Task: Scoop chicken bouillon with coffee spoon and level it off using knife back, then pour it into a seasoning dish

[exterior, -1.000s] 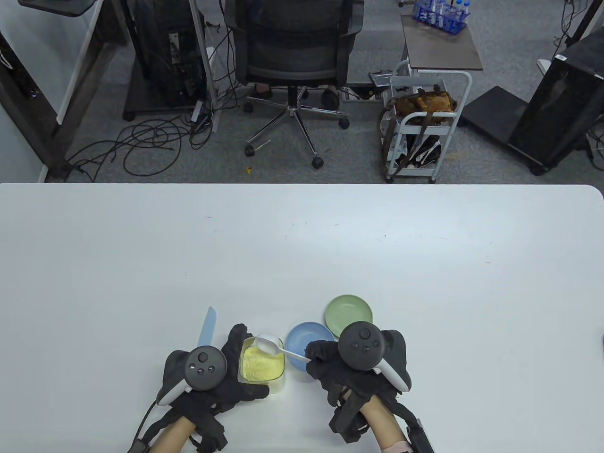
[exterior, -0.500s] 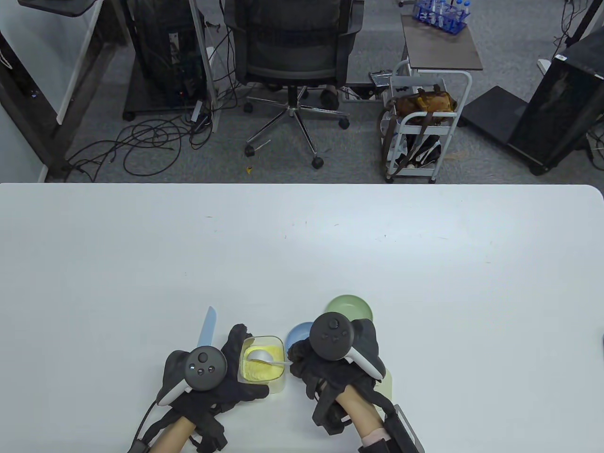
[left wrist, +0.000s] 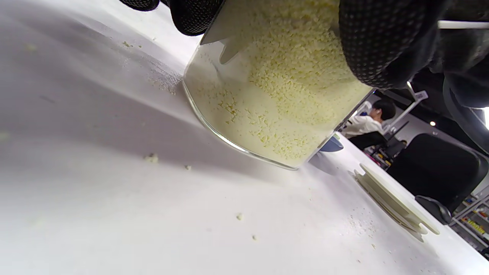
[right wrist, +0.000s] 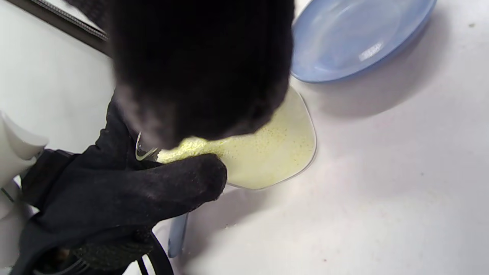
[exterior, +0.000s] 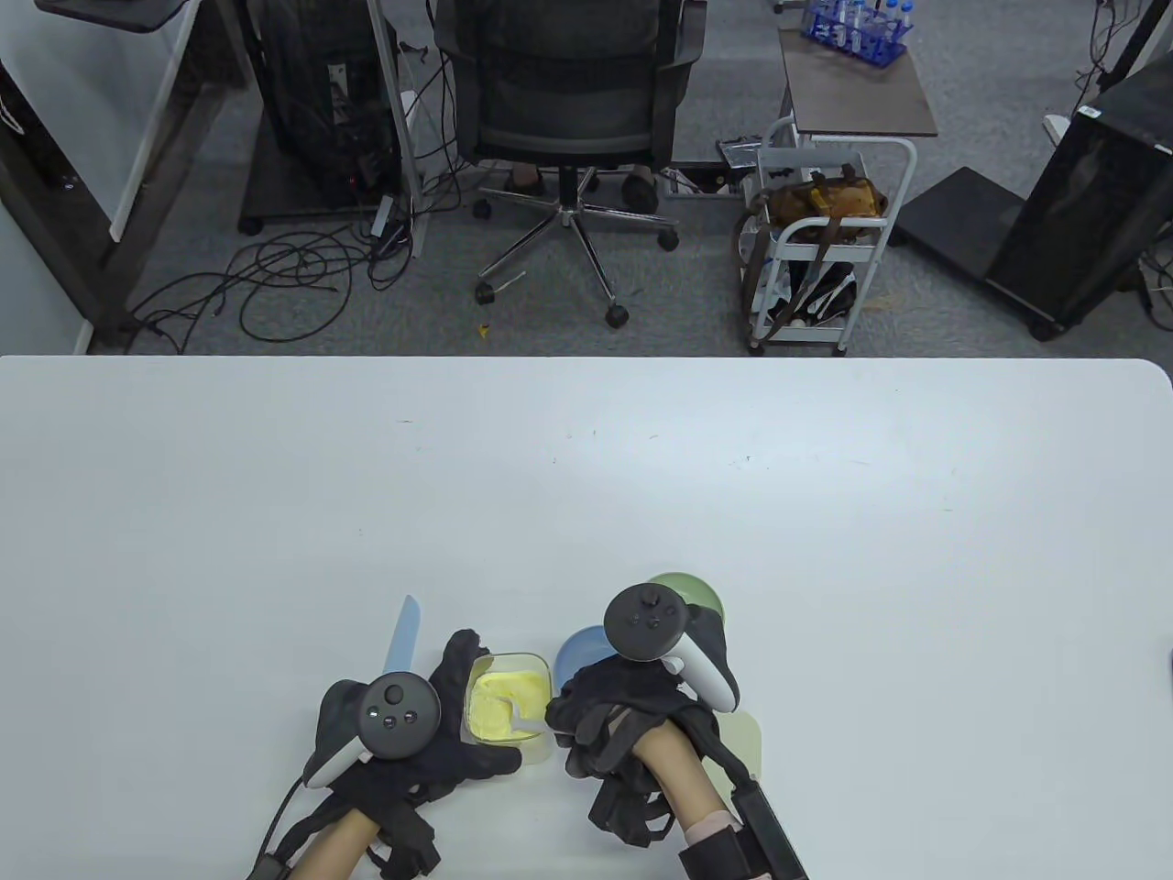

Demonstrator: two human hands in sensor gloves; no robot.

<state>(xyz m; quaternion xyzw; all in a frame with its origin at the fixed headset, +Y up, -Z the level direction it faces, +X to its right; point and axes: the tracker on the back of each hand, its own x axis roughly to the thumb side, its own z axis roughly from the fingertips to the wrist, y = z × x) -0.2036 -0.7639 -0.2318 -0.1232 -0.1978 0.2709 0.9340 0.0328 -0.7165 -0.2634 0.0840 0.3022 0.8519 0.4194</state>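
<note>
The left hand [exterior: 431, 733] is wrapped around a clear glass tub [exterior: 541, 742] near the front edge of the white table [exterior: 586, 477]. Its fingers curl around the far side of the tub and its thumb [exterior: 495, 761] presses on the near side. The tub is full of yellow chicken bouillon [exterior: 499, 701], all small crumbly grains. In the left wrist view the tub looks tipped, with its bottom edge on the table.

The right hand [exterior: 609, 720] is at 3 o'clock from the tub, very close to it. Its fingers are curled and pinch the handle of a small white coffee spoon [exterior: 522, 720]. The bowl of the spoon is down in the yellow grains, pointing toward 10 o'clock.

A knife [exterior: 401, 637] with a light blue blade lies flat on the table at 10 o'clock from the tub, just past the left hand. No hand is on it.

A blue seasoning dish [exterior: 575, 651] sits at 1 o'clock from the tub, partly hidden under the right hand. A green dish [exterior: 696, 591] sits a bit farther out, also at about 1 o'clock. A pale lid [exterior: 744, 738] lies flat at 3 o'clock, on the other side of the right wrist.

A few yellow crumbs [left wrist: 153, 157] lie on the table near the tub.
</note>
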